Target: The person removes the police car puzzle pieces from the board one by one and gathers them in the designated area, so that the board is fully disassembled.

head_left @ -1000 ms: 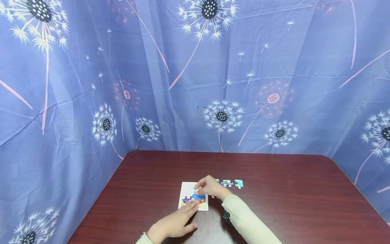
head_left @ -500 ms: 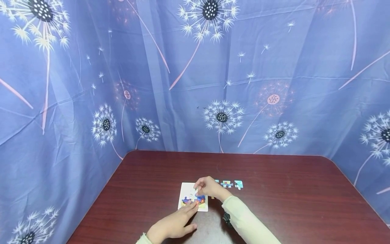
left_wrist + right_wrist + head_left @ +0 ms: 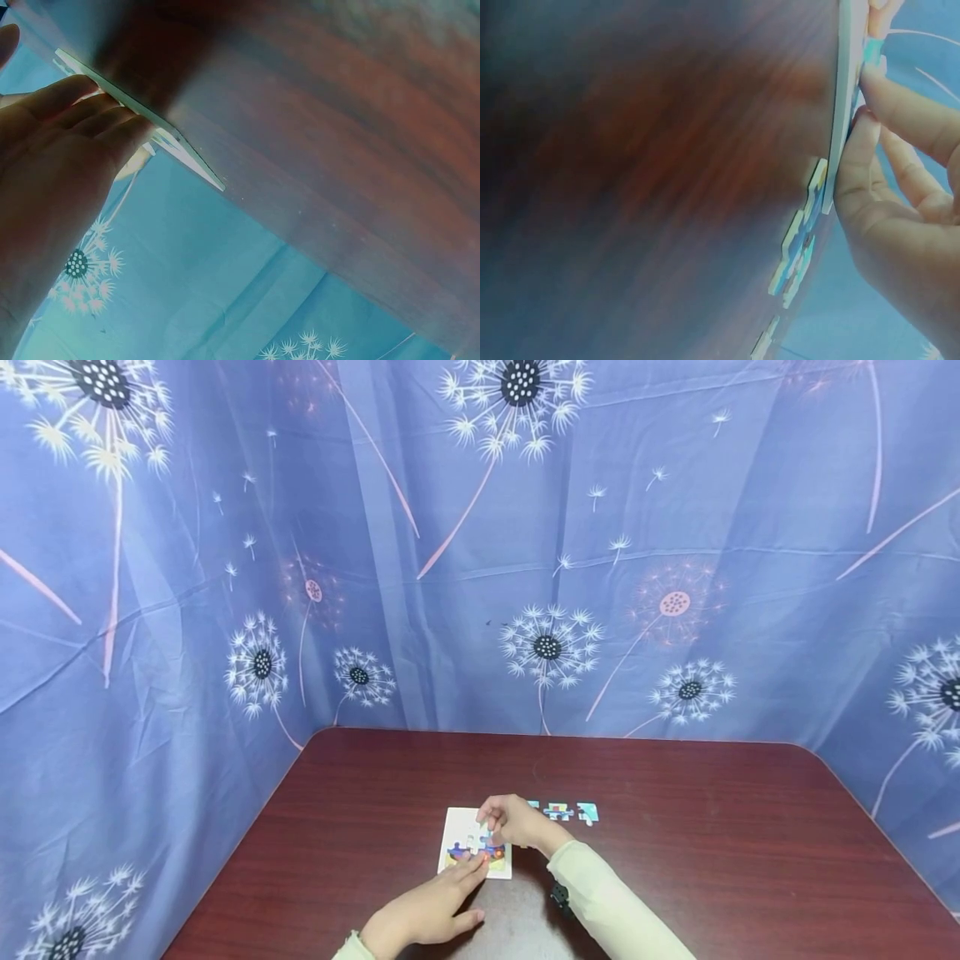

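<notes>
A small white-framed jigsaw puzzle board (image 3: pixel 459 823) lies on the table in the head view, with a partly filled, colourful picture along its lower half. My left hand (image 3: pixel 431 908) rests on the board's near edge with extended fingers; the left wrist view shows these fingers (image 3: pixel 112 124) along the board's side. Over the board's right part, my right hand (image 3: pixel 517 823) pinches a blue jigsaw piece (image 3: pixel 487 840) between thumb and fingertips, its underside hidden. From the side, the right wrist view shows the right hand (image 3: pixel 900 165) close against the board (image 3: pixel 840 127).
Loose jigsaw pieces lie right of the board, among them a multicoloured piece (image 3: pixel 558 812) and a light-blue piece (image 3: pixel 588 812); others are partly covered by the right hand. The dark wooden table (image 3: pixel 712 843) meets a blue dandelion-print curtain (image 3: pixel 465 652) at its back and sides.
The blue piece under my right fingertips has shifted and turned slightly, baring a white patch of the board beside it. My left hand has stayed in place.
</notes>
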Demonstrator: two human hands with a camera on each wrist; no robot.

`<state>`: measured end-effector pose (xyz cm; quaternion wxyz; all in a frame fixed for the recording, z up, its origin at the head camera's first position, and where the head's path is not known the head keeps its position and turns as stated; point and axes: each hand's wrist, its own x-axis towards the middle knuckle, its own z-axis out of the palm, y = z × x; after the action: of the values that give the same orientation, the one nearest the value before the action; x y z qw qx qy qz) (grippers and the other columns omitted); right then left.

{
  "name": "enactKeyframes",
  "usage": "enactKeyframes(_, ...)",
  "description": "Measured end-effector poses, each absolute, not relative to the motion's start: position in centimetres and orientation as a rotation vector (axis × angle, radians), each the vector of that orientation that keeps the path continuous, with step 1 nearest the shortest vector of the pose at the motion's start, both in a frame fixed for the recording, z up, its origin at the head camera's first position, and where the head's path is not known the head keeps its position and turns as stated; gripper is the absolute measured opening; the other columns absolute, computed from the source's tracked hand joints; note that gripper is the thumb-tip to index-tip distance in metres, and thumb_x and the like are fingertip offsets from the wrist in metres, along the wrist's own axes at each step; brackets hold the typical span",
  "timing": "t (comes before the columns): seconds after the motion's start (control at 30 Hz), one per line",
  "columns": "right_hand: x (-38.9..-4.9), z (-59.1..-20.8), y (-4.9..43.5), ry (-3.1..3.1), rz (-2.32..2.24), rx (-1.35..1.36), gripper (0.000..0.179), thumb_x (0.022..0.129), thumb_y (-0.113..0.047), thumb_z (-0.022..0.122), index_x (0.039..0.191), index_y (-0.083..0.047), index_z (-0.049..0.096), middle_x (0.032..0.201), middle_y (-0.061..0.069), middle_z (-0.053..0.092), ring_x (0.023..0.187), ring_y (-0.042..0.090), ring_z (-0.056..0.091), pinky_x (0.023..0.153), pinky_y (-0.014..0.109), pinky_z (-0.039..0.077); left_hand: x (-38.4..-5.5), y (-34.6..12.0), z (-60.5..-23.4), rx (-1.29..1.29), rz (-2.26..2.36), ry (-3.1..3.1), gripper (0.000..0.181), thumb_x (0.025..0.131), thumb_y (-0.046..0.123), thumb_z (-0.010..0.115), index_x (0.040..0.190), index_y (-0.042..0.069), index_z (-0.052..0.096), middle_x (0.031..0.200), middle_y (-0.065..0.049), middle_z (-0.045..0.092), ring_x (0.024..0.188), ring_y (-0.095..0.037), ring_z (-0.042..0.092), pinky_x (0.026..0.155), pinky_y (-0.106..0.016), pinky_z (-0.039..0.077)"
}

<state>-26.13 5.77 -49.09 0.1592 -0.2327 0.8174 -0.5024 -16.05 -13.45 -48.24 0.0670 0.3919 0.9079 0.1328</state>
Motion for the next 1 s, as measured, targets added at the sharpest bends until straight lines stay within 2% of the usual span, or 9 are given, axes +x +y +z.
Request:
enactKeyframes(0.2,-26.2,-49.2,5.6,2.353,-1.432,-0.698,0.034,0.068,0.023,0.062,0.095,0.003,0.061,0.079,0.017,0.056,0.065,0.015,0.048,0.056,0.021,0.046,-16.1,-13.4,-48.3,1.189,0.388,2.742,0.061,0.097,0.029,0.055,0.142,-0.008,0.039,0.149,-0.023,0.036,0.137,-0.034,0.036,0.11,-0.044,0.033)
enactKeyframes(0.4,-26.0,-48.8,5.6,2.368,-1.437,-0.719,0.027,0.072,0.018,0.065,0.094,0.003,0.062,0.084,0.017,0.06,0.071,0.018,0.054,0.061,0.024,0.048,-16.0,-13.4,-48.2,1.189,0.387,2.74,0.061,0.096,0.029,0.055,0.142,-0.008,0.038,0.148,-0.023,0.036,0.137,-0.034,0.036,0.11,-0.044,0.034)
enactKeyframes(0.63,-26.1,-48.6,5.7,2.365,-1.488,-0.731,0.019,0.077,0.011,0.071,0.092,0.002,0.063,0.078,0.013,0.063,0.069,0.014,0.055,0.064,0.024,0.049,-16.2,-13.4,-48.4,1.198,0.383,2.739,0.061,0.096,0.028,0.055,0.143,-0.008,0.038,0.149,-0.023,0.036,0.137,-0.034,0.036,0.11,-0.044,0.034)
enactKeyframes(0.77,-26.3,-48.8,5.9,2.319,-1.571,-0.72,0.021,0.075,0.009,0.072,0.095,0.006,0.064,0.077,0.017,0.065,0.068,0.012,0.057,0.065,0.024,0.053,-16.1,-13.4,-48.3,1.186,0.388,2.736,0.061,0.096,0.028,0.055,0.143,-0.007,0.038,0.149,-0.023,0.036,0.136,-0.035,0.037,0.11,-0.044,0.034)
enactKeyframes(1.0,-26.5,-48.8,7.2,2.143,-1.788,-0.597,0.024,0.08,0.008,0.067,0.103,0.014,0.061,0.081,0.025,0.064,0.069,0.018,0.065,0.069,0.039,0.059,-16.1,-13.3,-48.3,1.145,0.406,2.719,0.062,0.097,0.029,0.055,0.144,-0.006,0.037,0.15,-0.021,0.035,0.138,-0.034,0.035,0.111,-0.044,0.033)
